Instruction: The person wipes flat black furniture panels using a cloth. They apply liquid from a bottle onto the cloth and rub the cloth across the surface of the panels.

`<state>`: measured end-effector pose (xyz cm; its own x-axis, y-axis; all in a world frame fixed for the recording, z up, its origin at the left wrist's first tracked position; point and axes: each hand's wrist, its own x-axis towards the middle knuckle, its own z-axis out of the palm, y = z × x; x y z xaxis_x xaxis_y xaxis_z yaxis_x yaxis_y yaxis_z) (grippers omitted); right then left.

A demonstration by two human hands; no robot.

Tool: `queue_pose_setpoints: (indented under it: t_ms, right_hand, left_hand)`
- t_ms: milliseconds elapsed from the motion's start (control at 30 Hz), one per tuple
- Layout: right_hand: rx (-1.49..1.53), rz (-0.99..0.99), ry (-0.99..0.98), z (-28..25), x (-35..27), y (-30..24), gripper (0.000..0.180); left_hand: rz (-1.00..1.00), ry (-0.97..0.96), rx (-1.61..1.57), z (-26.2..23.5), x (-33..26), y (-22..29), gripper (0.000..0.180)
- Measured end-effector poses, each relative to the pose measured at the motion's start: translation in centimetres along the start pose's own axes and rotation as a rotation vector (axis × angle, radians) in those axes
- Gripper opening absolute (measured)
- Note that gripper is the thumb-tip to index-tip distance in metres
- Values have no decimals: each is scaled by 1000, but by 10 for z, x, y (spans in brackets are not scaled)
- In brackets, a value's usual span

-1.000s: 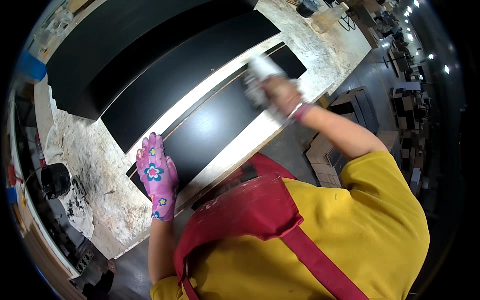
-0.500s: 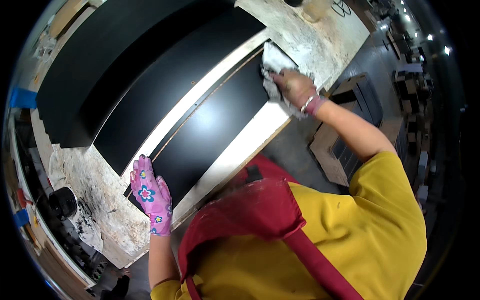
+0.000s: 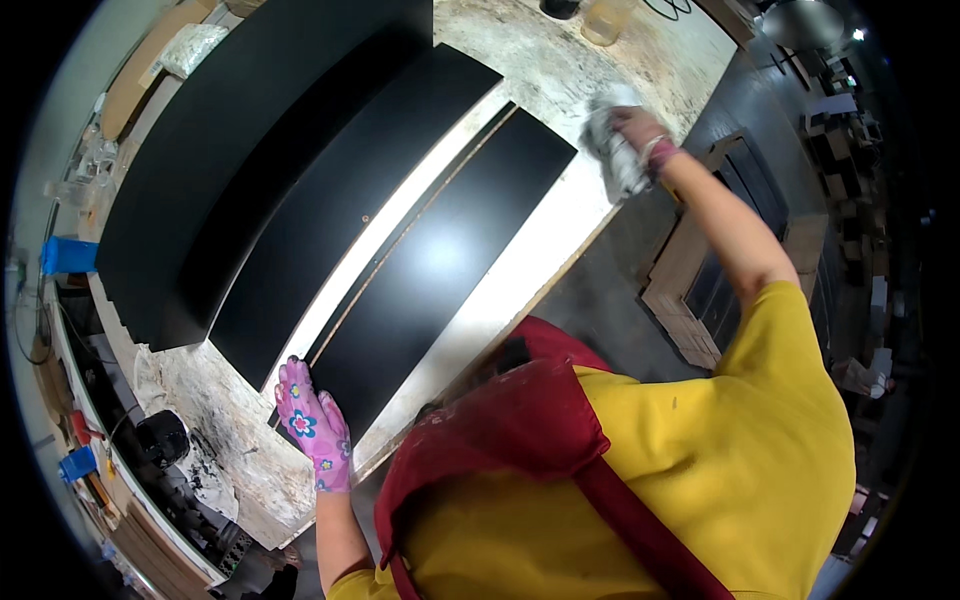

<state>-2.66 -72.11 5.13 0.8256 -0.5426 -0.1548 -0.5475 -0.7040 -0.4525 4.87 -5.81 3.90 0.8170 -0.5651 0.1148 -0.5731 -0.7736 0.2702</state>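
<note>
The black grooved panel [image 3: 430, 260] lies along the near edge of the tabletop [image 3: 240, 430], its long axis running between the hands. The left hand [image 3: 312, 425], gloved and spread nearly flat, rests on its left end. The right hand [image 3: 642, 135], fingers closed around a crumpled grey rag [image 3: 622, 168], is beyond the opposite end, apart from it.
</note>
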Motion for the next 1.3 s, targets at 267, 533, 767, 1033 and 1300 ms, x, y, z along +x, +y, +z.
queue_pose_setpoints:
  t_ms: [267, 533, 767, 1033, 1300]
  right_hand:
    - [1505, -107, -527, -16, 84, -12, 30]
    - [-41, -468, -143, 53, 177, -127, 29]
    - [717, -358, -262, 78, 201, -87, 31]
    - [913, -339, -477, 54, 221, -67, 34]
    - [1097, -467, -638, 25, 343, 62, 39]
  left_hand:
    - [-588, 214, -365, -21, 15, -74, 55]
    - [-676, -107, -503, -32, 71, -84, 62]
    - [-1181, 389, -1603, -33, 60, -135, 54]
    - [-1032, 230, -1312, -82, 70, -78, 41]
    - [-573, 115, -978, -104, 64, -62, 50]
